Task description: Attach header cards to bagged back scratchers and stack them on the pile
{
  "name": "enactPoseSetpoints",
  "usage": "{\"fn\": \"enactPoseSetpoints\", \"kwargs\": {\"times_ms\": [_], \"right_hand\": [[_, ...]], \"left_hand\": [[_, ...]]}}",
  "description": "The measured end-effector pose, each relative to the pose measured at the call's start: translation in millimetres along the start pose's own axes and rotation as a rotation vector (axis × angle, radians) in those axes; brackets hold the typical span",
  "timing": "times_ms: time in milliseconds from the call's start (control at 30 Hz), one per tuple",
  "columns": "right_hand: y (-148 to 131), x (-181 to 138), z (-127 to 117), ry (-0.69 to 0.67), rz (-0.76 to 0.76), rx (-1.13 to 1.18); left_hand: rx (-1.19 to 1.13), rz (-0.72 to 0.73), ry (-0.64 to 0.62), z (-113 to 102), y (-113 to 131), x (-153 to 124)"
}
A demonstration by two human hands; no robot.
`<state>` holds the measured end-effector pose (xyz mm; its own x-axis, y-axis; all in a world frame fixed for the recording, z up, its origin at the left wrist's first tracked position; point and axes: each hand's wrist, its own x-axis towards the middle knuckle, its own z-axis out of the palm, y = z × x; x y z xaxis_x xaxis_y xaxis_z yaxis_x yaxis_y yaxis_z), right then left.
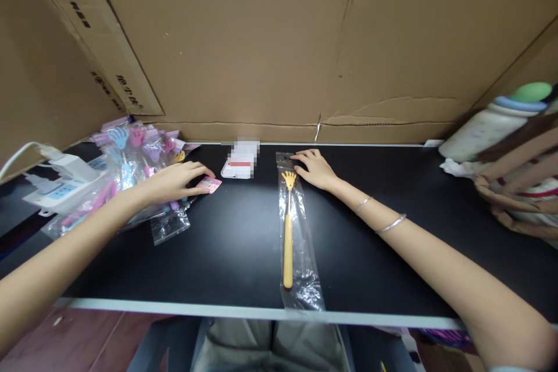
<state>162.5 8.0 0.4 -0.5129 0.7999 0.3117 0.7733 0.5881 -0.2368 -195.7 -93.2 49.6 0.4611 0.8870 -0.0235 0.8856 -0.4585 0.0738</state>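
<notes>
My left hand [186,181] is at the left side of the desk, its thumb and fingers closed on a small pink printed card [210,185]. In the middle lies a yellow hand-shaped back scratcher [288,244] inside a clear plastic bag [307,279], its little hand pointing away from me. At the top right corner of this bag rests my right hand [314,170]. Its fingers are apart, with the fingertips touching the bag's upper edge. Under and behind my left hand is a pile of bagged back scratchers [126,154] in blue, pink, purple and yellow.
A white power strip [72,183] with plugs stands at the left. Near the back lies a white phone-like object [238,170], partly blurred out. At the right are a white bottle [483,128] and a brown bag [514,186]. Cardboard walls [261,40] enclose the black desk [196,273].
</notes>
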Motion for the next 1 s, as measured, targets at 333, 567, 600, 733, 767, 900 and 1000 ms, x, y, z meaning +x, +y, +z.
{"fn": "enactPoseSetpoints", "kwargs": {"times_ms": [333, 567, 600, 733, 767, 900, 1000], "right_hand": [[-1, 0, -1, 0.001, -0.001, 0.012], [-2, -2, -1, 0.004, -0.001, 0.005], [-2, -2, -2, 0.003, 0.002, 0.004], [-1, -1, -2, 0.003, 0.010, 0.009], [-1, -1, -1, 0.003, 0.012, 0.010], [3, 2, 1, -0.012, 0.027, 0.022], [7, 4, 2, 0.009, 0.046, 0.066]], "left_hand": [[0.044, -0.115, 0.110, -10, 20, 0], [0.046, 0.061, 0.371, -20, 67, 31], [0.044, 0.096, 0.418, -20, 75, 40], [0.039, 0.250, 0.520, -13, 106, 84], [0.038, 0.283, 0.528, -9, 112, 95], [-0.045, 0.344, 0.551, 10, 129, 135], [-0.183, 0.280, 0.569, 22, 135, 150]]}}
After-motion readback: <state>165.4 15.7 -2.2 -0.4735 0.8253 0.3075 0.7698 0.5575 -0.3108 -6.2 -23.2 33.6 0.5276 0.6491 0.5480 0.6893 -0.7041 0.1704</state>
